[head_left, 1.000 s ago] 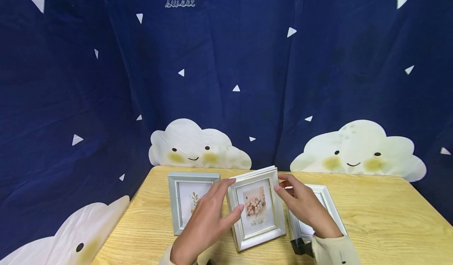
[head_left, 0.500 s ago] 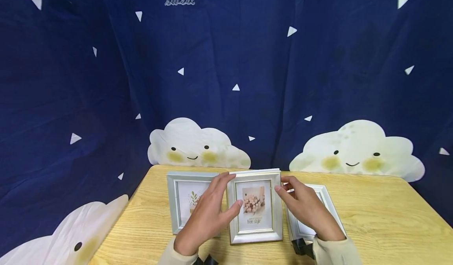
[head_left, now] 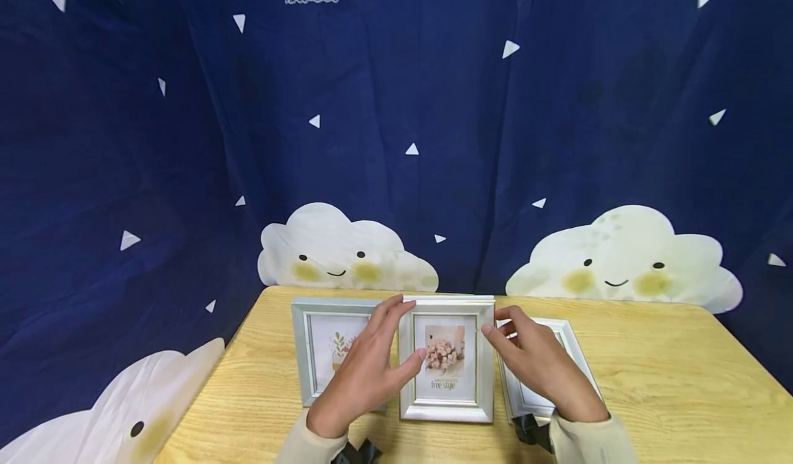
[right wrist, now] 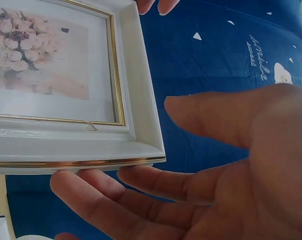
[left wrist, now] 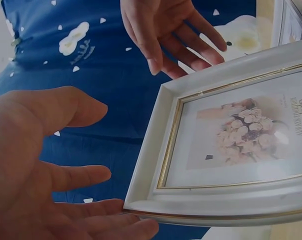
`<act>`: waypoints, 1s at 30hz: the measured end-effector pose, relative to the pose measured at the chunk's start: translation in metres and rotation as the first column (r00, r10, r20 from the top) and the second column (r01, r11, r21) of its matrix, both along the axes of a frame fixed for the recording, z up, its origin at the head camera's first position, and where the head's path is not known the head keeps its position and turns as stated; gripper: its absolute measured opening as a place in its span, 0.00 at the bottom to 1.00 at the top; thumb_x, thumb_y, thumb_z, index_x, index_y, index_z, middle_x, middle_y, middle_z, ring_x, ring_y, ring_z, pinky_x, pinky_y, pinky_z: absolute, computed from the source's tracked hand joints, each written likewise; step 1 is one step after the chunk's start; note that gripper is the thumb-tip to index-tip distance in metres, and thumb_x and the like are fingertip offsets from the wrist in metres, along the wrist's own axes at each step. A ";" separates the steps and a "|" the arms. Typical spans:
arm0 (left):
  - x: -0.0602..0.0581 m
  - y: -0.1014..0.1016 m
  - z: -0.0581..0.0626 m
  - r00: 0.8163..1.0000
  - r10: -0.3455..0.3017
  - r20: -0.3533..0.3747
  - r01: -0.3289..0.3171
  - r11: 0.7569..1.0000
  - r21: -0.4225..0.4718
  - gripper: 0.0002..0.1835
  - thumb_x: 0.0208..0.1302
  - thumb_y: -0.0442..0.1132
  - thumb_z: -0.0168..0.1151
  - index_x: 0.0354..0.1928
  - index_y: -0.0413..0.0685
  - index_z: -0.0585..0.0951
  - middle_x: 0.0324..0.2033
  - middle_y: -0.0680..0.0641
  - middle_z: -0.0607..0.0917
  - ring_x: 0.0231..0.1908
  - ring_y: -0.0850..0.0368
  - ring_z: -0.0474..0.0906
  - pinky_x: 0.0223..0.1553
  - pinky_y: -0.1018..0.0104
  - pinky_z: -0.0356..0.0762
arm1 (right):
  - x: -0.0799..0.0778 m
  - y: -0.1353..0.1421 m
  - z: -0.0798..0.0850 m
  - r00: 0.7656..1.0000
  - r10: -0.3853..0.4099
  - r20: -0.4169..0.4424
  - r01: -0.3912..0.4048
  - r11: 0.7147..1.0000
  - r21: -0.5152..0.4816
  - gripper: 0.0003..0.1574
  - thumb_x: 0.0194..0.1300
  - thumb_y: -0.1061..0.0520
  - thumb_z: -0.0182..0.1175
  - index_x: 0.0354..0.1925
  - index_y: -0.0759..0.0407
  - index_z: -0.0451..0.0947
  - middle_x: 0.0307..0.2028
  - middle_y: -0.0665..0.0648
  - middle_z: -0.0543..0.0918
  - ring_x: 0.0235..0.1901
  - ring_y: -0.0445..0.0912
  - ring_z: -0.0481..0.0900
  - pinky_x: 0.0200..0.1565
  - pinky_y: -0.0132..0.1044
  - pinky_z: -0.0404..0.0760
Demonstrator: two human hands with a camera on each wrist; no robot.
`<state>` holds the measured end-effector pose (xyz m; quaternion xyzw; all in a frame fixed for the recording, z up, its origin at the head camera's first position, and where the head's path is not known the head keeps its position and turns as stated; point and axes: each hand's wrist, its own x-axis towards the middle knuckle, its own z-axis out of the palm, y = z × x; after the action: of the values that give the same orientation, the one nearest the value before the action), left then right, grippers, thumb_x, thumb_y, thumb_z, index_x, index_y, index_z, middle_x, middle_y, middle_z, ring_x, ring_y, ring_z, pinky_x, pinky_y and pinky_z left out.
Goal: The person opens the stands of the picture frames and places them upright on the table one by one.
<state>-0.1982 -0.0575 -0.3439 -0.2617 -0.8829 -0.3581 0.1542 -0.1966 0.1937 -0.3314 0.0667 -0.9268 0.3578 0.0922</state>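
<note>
A white picture frame [head_left: 446, 410] with gold inner trim and a pink-flower print stands upright on the table between both hands. My left hand [head_left: 365, 371] is beside its left edge, fingers extended and thumb spread apart. In the left wrist view, the left fingertips [left wrist: 141, 227] touch or nearly touch a corner of the frame. On the other side, my right hand [head_left: 542, 364] has its fingertips [right wrist: 66, 182] against the frame's side edge, while the thumb is off it. Neither hand is wrapped around the frame.
A grey-blue picture frame [head_left: 302, 347] with a plant print stands to the left, partly behind the left hand. Another white frame [head_left: 576, 354] is on the right, partly covered by the right hand. A dark blue cloud-print curtain [head_left: 396, 106] hangs behind the wooden table [head_left: 669, 381].
The middle frame was tilted and turned a second ago; it has straightened to face front and stands level. Both hands have stayed by its sides, with the left shifting slightly.
</note>
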 end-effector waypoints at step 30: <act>-0.001 0.003 -0.005 0.997 -0.074 0.022 0.074 0.997 0.014 0.36 0.59 0.45 0.65 0.69 0.56 0.64 0.74 0.48 0.52 0.59 0.41 0.71 0.46 0.43 0.75 | 0.003 0.001 0.001 1.000 -0.010 0.013 0.010 1.000 -0.002 0.23 0.69 0.44 0.57 0.52 0.60 0.74 0.38 0.56 0.84 0.36 0.46 0.82 0.37 0.42 0.78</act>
<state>-0.1993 -0.0547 -0.3485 -0.2892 -0.8718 -0.3725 0.1326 -0.1935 0.1943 -0.3301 0.0596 -0.9273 0.3589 0.0881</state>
